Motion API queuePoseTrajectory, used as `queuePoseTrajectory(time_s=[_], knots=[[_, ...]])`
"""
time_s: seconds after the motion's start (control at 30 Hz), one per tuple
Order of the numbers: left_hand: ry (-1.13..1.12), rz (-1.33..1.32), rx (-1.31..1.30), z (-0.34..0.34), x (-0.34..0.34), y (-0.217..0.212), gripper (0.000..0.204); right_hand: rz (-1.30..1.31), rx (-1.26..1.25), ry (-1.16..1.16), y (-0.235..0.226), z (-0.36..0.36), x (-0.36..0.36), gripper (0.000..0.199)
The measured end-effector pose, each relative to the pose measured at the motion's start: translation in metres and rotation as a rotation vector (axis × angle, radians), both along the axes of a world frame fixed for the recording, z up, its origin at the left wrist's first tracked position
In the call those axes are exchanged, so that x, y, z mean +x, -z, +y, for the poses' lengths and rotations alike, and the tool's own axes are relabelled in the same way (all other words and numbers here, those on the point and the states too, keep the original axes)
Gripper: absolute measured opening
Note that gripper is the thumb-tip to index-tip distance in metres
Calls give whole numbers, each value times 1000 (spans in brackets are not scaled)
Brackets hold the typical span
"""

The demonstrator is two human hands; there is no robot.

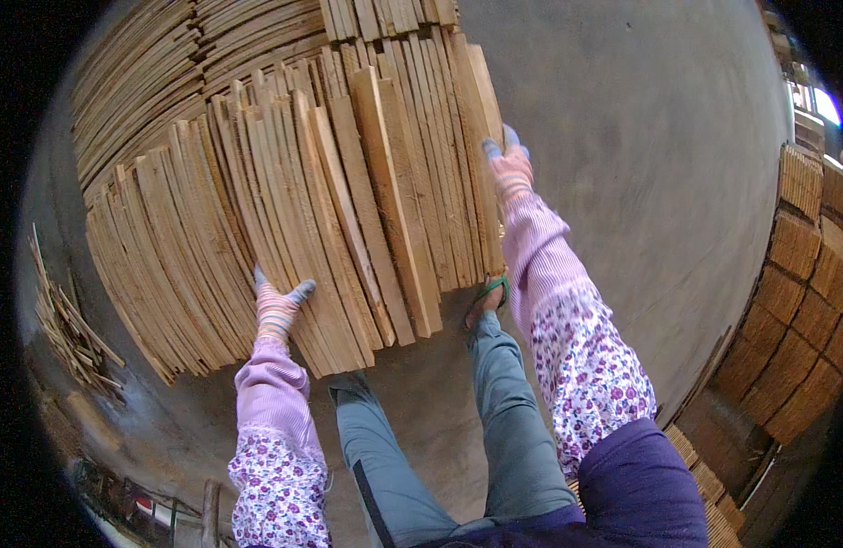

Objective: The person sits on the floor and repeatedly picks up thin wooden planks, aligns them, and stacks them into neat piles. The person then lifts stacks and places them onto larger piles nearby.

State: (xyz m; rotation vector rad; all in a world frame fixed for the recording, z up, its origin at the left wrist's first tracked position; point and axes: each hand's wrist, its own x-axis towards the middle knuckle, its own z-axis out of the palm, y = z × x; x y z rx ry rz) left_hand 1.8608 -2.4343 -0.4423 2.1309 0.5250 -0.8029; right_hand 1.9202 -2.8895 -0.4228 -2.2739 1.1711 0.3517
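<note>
Long, narrow wooden slats (348, 210) stand on edge, packed side by side across the top of a stack in front of me. My left hand (280, 309), in a striped knit glove, is at their near ends. Its thumb lies over the slats and its fingers reach down along their left side. My right hand (510, 169), gloved alike, is on the outermost slat (482, 100) at the right, its thumb at the top edge and its fingers on the outer side. The slats between my hands have uneven ends, and a few stand higher. Both sets of fingertips are partly hidden.
More stacked slats (138, 82) rise behind at the far left. Loose thin sticks (69, 320) lie on the floor at the left. Concrete floor (659, 155) stretches to the right, toward piled wooden bundles (778, 301). My sandalled foot (487, 300) is close to the stack.
</note>
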Motion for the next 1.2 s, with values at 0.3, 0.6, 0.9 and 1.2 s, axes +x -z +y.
queuePoseTrajectory(time_s=[0.3, 0.6, 0.9, 1.2], knots=[[-44, -2, -52, 0, -8, 2, 120, 152, 36, -18, 30, -7, 52, 51], [-58, -19, -104, 19, -13, 22, 124, 261, 33, -306, 58, -34, 78, 42], [-31, 19, -17, 8, -10, 15, 125, 209, 2, -117, 35, -14, 61, 72], [-31, -13, -10, -6, -9, 2, 119, 263, -26, -295, -5, 158, -101, 90]])
